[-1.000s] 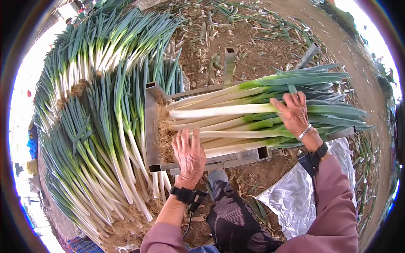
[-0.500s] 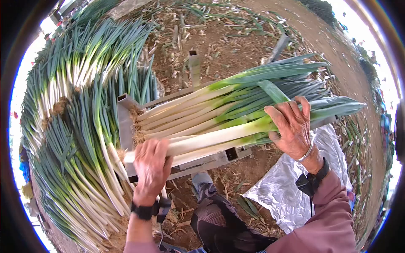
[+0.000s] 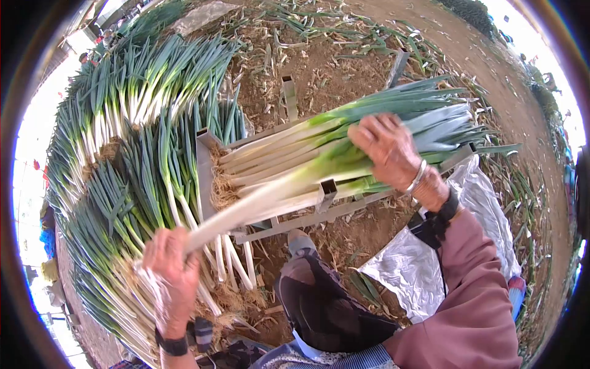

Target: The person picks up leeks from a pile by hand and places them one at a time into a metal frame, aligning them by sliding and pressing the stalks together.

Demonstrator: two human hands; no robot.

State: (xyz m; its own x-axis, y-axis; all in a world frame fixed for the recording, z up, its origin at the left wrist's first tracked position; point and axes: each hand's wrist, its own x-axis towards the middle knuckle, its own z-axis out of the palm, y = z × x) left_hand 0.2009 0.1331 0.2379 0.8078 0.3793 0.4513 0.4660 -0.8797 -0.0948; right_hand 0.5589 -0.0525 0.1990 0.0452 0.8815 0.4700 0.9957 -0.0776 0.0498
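Note:
My left hand [image 3: 172, 270] is closed round the white root end of a thick leek [image 3: 252, 203], at the lower left. The leek slants up to the right, slightly blurred, across a metal frame [image 3: 279, 229]. My right hand [image 3: 387, 147] is wrapped over its green part. Beneath and behind it, a row of leeks [image 3: 270, 152] lies in the frame, roots to the left and green leaves to the right. The roots under my left hand are mostly hidden.
A large pile of leeks [image 3: 123, 209] fills the left side. Upright metal posts [image 3: 289, 98] rise from the frame. A silvery sheet [image 3: 405, 270] lies on the soil at the lower right, near my leg. Leaf scraps litter the ground.
My left hand has moved down and left with the leek's root end, tilting the leek more steeply. My right hand has shifted left along it. The frame appears slightly further right.

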